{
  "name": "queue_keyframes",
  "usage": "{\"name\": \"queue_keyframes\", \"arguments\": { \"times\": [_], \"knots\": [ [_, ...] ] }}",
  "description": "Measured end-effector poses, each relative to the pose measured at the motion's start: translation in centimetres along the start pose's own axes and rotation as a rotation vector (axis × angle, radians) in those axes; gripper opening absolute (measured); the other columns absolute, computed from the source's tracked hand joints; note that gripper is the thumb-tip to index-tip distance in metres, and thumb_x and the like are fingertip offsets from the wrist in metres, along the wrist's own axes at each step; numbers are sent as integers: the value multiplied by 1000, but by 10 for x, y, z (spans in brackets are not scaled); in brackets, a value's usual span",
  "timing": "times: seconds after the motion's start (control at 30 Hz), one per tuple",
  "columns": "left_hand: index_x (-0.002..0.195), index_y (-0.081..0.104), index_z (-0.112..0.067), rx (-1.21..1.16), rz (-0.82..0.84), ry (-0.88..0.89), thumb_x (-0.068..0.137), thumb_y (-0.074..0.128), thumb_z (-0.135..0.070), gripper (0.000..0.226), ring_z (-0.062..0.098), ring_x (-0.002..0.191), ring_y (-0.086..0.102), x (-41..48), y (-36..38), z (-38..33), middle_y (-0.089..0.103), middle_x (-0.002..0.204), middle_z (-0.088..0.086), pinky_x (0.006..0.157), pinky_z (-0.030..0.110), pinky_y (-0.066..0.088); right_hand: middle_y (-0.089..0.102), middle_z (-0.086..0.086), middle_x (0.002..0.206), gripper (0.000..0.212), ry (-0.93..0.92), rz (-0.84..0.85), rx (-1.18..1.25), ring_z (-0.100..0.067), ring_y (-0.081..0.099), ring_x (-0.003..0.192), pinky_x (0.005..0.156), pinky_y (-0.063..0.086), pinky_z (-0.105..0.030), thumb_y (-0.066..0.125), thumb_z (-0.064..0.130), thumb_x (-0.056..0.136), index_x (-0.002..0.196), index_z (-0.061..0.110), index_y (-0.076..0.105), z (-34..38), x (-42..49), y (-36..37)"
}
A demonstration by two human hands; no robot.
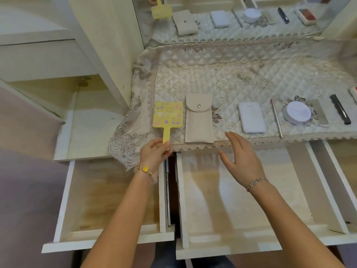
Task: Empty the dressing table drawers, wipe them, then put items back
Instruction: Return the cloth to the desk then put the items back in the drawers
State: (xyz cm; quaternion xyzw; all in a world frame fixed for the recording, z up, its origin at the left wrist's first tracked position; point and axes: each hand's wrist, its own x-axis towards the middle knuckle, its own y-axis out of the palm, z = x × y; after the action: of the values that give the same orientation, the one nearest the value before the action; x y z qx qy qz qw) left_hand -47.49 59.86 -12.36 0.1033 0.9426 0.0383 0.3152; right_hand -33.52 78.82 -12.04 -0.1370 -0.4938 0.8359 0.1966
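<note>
- Yellow mirror point(167, 114) lies on the quilted cloth point(251, 74); left hand point(154, 151) pinches its handle.
- Right hand point(241, 157) hovers spread, empty, over the middle drawer point(251, 209).
- Beige pouch point(199, 118) lies just beside the mirror.

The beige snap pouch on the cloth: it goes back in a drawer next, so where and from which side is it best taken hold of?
Probably by its bottom end. The beige snap pouch lies flat, its flap end away from the person and its bottom at the near edge of the quilted cloth. The open right hand hovers just beside that end and could pinch it from the near side.
</note>
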Motion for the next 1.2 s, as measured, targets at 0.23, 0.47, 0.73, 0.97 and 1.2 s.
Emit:
{"name": "queue_keyframes", "arguments": {
  "times": [0.23,0.47,0.73,0.97,1.2],
  "knots": [
    [96,60,-6,-49,109,33,85,64,-1,13,10,72,62,-39,4,16,62,76,5,74,26,57,35,-3,148,57,63,-51,-28,-18,28,138,113,24,-34,50,34,92,142,14,33,-12,-26,-12],
    [100,60,-5,34,191,64,85,64,-2,16,10,73,62,-42,8,23,64,80,6,71,25,57,38,-7,146,56,215,-141,-95,-23,33,135,110,29,-37,52,31,91,141,11,35,-45,-55,-32],
    [101,58,-7,86,205,76,84,64,-3,18,10,72,61,-54,53,31,63,80,3,73,26,56,39,-6,144,55,280,-171,-124,-23,36,132,108,31,-36,52,32,92,140,10,36,-94,-70,-58],
    [95,59,-10,89,174,86,84,63,-2,14,8,67,61,-61,125,56,62,75,1,73,27,54,36,-6,147,57,242,-126,-53,-20,29,137,112,23,-33,52,30,92,142,11,33,-166,-51,-84],
    [91,58,-14,20,86,73,87,61,-4,11,9,75,59,-76,220,88,61,79,0,77,29,53,39,-10,144,56,170,-79,-53,-24,33,135,113,22,-33,52,32,91,139,8,36,-258,-21,-121]
  ]
}}
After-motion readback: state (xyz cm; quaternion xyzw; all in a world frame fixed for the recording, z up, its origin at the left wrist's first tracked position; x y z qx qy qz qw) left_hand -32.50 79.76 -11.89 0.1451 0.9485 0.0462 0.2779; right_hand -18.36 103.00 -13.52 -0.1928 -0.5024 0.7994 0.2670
